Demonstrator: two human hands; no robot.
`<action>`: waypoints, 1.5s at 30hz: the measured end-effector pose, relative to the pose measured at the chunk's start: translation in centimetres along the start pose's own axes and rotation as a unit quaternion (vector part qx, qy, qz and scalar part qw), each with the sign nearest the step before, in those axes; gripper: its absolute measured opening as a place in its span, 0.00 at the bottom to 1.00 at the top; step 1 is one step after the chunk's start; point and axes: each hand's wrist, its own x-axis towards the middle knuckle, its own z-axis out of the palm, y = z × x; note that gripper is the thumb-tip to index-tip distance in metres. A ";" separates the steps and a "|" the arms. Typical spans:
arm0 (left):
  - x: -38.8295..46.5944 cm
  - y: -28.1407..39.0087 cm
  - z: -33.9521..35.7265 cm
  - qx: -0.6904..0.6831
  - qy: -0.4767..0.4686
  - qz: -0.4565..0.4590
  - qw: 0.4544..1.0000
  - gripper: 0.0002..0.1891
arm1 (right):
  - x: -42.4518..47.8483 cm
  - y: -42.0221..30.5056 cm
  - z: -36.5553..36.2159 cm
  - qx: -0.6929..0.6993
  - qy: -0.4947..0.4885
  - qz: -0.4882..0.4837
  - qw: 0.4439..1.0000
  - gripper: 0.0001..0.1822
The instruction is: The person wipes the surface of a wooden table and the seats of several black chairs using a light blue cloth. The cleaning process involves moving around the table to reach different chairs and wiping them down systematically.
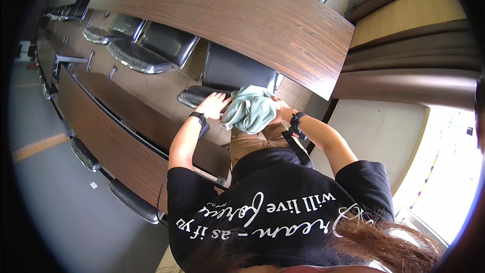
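A light blue-green cloth (251,110) is bunched up in front of my body, at thigh height. My right hand (279,110) grips it from its right side, with most of the fingers hidden by the folds. At the cloth's left edge is my left hand (215,104), its fingers spread above a black chair seat (197,95); whether the fingertips touch the cloth I cannot tell. Each wrist wears a black strap with a small device. Behind the cloth stands the black chair backrest (237,66).
A long wood-grain table (235,11) crosses ahead, with more black chairs (166,45) along its near side. Another wood-grain table (113,136) with a lower shelf runs at the left. Brown curtains (405,87) and a bright window (439,167) are at the right.
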 end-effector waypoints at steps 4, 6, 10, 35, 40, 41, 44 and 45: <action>-0.1 -0.7 1.0 -0.005 0.019 0.054 0.998 0.43 | -2.8 -8.2 -3.1 -0.237 0.050 0.050 0.969 0.42; 0.1 -1.1 1.0 -0.034 0.028 0.072 0.996 0.41 | -3.6 -9.2 -2.6 -0.233 0.127 0.082 0.961 0.39; 0.9 -1.2 0.8 -0.031 0.013 0.097 0.995 0.41 | -5.9 -16.2 -7.0 -0.207 0.080 0.210 0.952 0.48; 0.3 -3.4 -3.6 -0.045 -0.010 0.180 0.983 0.38 | -6.7 -15.0 -3.5 -0.209 0.178 0.153 0.949 0.46; 2.0 -5.4 -1.7 -0.039 0.045 0.161 0.985 0.38 | -5.4 -15.5 -5.9 -0.171 0.259 0.149 0.939 0.34; 2.2 -5.7 -2.1 -0.043 0.048 0.167 0.984 0.37 | -4.4 -13.4 -4.4 -0.200 0.285 0.149 0.925 0.32; 2.6 -6.3 -2.1 -0.040 0.039 0.178 0.983 0.37 | -3.7 -10.7 -2.5 -0.166 0.261 0.144 0.940 0.30; 2.3 -6.3 -2.9 -0.059 0.018 0.176 0.982 0.37 | -3.5 -10.7 -2.2 -0.210 0.255 0.110 0.938 0.30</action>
